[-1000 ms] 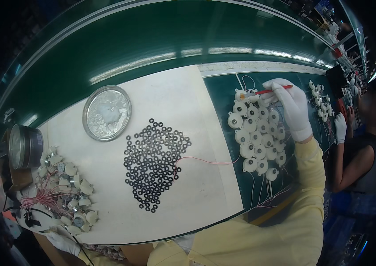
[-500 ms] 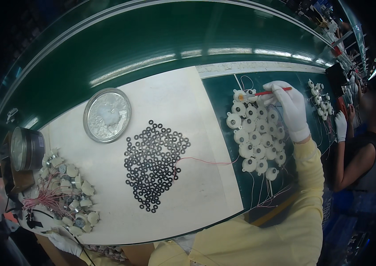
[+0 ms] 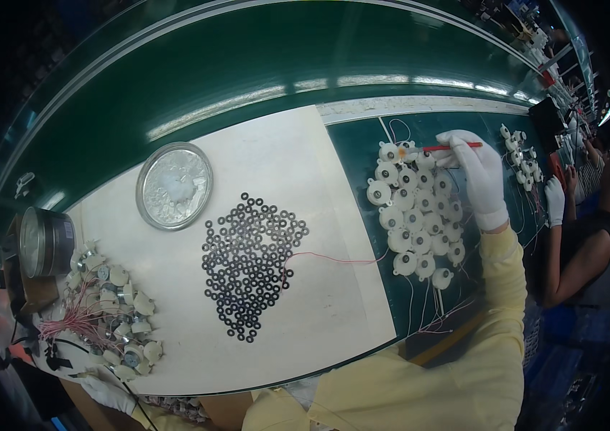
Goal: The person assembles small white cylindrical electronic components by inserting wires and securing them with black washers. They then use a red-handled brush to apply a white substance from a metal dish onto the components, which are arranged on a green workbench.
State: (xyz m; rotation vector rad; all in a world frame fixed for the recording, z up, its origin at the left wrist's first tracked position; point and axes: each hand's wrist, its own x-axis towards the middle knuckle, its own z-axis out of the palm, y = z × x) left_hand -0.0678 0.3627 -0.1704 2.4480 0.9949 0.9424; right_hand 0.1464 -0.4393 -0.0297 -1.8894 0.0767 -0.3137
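In a white glove, my right hand pinches a brush with a red handle, held nearly level. Its orange-tinged bristles are at the top row of a cluster of white round motors, beside the upper-left one. Dark centres show on these motors, which stand close together on the green mat, thin wires trailing from them. My left hand, gloved too, is low at the table's near-left edge, next to a heap of similar motors; its fingers are largely hidden.
Small black rings lie spread on the white sheet. Behind them is a round metal dish with whitish paste. A metal tin stands far left. A co-worker's gloved hand is at right, near more motors.
My right hand has shifted slightly right with the brush. The bristles have moved from the face of the upper-left motor to its right side. My left hand stays low at the edge.
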